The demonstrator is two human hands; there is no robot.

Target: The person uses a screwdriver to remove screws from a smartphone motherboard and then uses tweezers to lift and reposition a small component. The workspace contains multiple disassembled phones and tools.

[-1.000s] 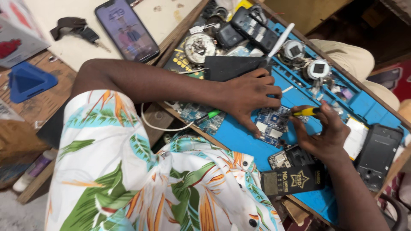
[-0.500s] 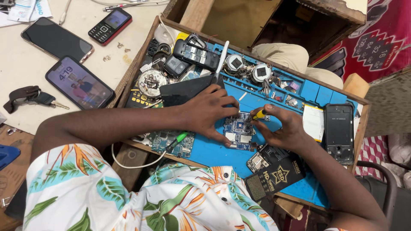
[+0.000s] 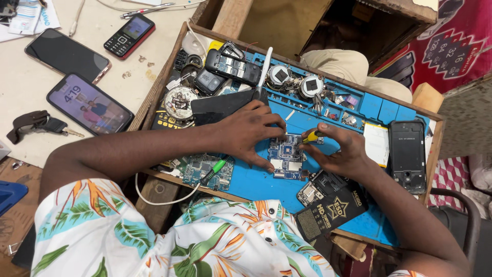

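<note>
A small blue circuit board (image 3: 287, 156) lies on the blue work mat (image 3: 256, 182) inside a wooden tray. My left hand (image 3: 251, 134) rests over the board's left side, fingers spread, pinning its edge. My right hand (image 3: 342, 154) is closed on a small yellow-handled screwdriver (image 3: 311, 136), whose tip meets the board's upper right corner. Both forearms reach in from below, out of a floral shirt.
The wooden tray (image 3: 154, 92) holds phone parts, a dark phone back (image 3: 406, 154), round modules (image 3: 279, 75), a green-handled tool (image 3: 212, 171) on another board and a black pouch (image 3: 330, 210). Three phones (image 3: 89, 104) and keys (image 3: 36, 124) lie on the table at left.
The view has swung, bringing the table's phones into sight at left. My right hand has brought the screwdriver closer to the board's corner; my left hand stays pressed on the board.
</note>
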